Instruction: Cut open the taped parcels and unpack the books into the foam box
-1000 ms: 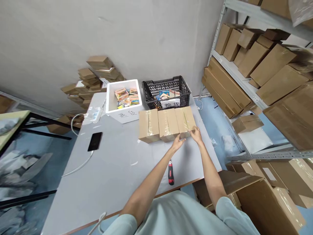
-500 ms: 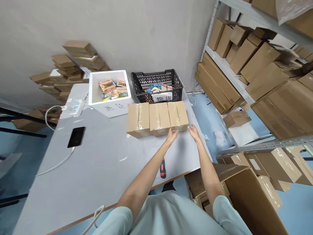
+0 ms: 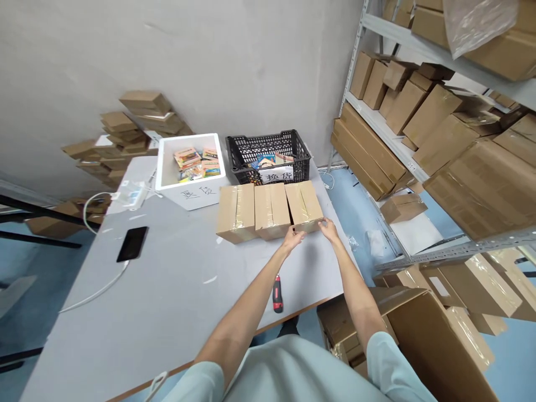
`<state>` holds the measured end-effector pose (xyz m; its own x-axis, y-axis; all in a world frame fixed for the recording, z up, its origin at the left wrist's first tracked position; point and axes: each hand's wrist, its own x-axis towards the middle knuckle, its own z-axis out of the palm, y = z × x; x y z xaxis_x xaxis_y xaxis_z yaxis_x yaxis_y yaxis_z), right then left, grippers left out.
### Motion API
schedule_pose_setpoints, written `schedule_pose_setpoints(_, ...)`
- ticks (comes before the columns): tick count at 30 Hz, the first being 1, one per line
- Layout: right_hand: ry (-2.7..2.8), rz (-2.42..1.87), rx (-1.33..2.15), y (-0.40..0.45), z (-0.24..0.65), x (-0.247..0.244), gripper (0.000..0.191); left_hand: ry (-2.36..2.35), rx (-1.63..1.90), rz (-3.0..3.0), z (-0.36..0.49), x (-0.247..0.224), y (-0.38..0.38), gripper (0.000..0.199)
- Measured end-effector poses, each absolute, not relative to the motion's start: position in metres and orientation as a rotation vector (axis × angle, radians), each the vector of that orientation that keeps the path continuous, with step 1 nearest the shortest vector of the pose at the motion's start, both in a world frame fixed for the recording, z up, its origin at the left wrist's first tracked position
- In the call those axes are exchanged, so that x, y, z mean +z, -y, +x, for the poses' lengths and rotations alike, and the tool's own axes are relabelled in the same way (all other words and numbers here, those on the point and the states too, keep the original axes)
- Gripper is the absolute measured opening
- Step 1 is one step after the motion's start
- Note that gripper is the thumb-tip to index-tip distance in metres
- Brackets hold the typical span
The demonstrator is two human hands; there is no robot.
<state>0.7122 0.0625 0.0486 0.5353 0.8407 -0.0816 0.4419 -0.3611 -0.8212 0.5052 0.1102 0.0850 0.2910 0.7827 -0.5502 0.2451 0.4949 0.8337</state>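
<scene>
Three taped cardboard boxes stand side by side on the table: a left box (image 3: pixel 235 209), a middle box (image 3: pixel 272 207) and a right box (image 3: pixel 304 201). My left hand (image 3: pixel 293 238) is at the right box's front left corner, fingers bent against it and close to the middle box. At the front right corner, my right hand (image 3: pixel 329 229) has its thumb and fingers on the same box. Between them the two hands hold the right box, which rests on the table. A red and black screwdriver (image 3: pixel 277 296) lies nearer my body.
Behind the boxes are a white foam box (image 3: pixel 188 198) and a black plastic crate (image 3: pixel 268 159), both holding colourful packs. A phone (image 3: pixel 132 244) with a cable lies left. Shelving with cartons (image 3: pixel 419 100) rises on the right; an open carton (image 3: pixel 431 340) stands below the table edge.
My right hand has closed in on the right box's corner. A narrow gap now shows between the right and middle boxes. The whole view has shifted slightly.
</scene>
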Motion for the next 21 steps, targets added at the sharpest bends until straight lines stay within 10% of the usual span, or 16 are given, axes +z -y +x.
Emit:
schedule_pose_setpoints(14, 1.215, -2.131, 0.759, 0.118, 0.626, 0.063, 0.041, -1.111, 0.448, 1.016, 0.375, 0.063, -0.005, 0.075)
schedule_pose_setpoints(21, 1.538, -2.267, 0.419, -0.004, 0.664, 0.109, 0.05, -1.069, 0.355, 0.74, 0.372, 0.068, 0.023, 0.093)
